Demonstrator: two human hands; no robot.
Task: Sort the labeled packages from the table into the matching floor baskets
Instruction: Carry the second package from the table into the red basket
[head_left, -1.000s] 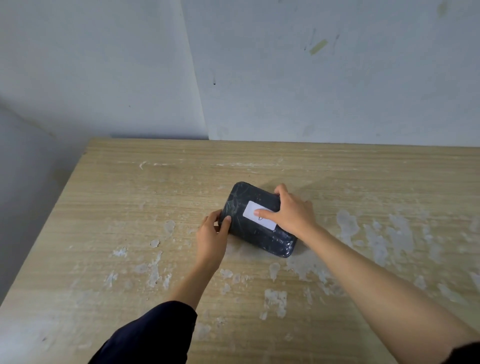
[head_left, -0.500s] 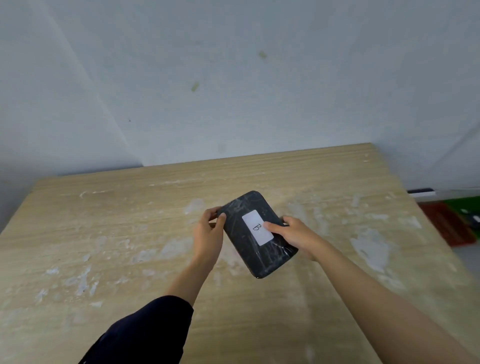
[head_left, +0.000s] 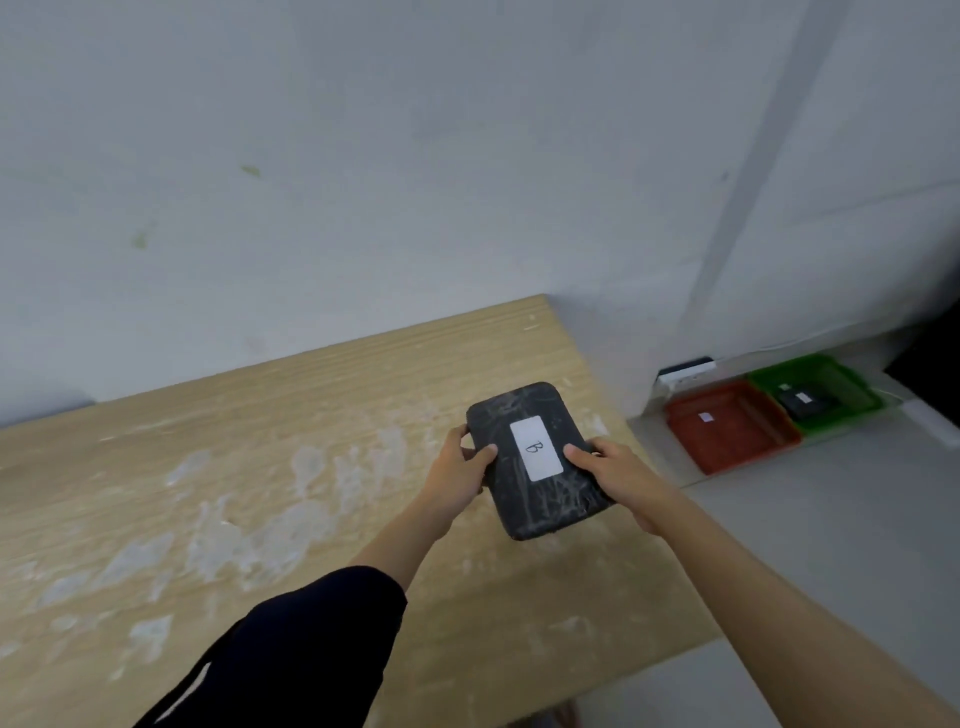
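Observation:
A black wrapped package with a white label reading "B" is held above the right part of the wooden table. My left hand grips its left edge and my right hand grips its right edge. On the floor to the right sit a red basket with a small white label inside and a green basket holding a black package with a white label.
The table's right edge runs close to the grey floor. A white power strip lies by the wall behind the red basket. Pale walls stand behind the table.
The package came off the table into both hands and turned label-up. The view swung right, bringing the table's right edge and the floor baskets into sight.

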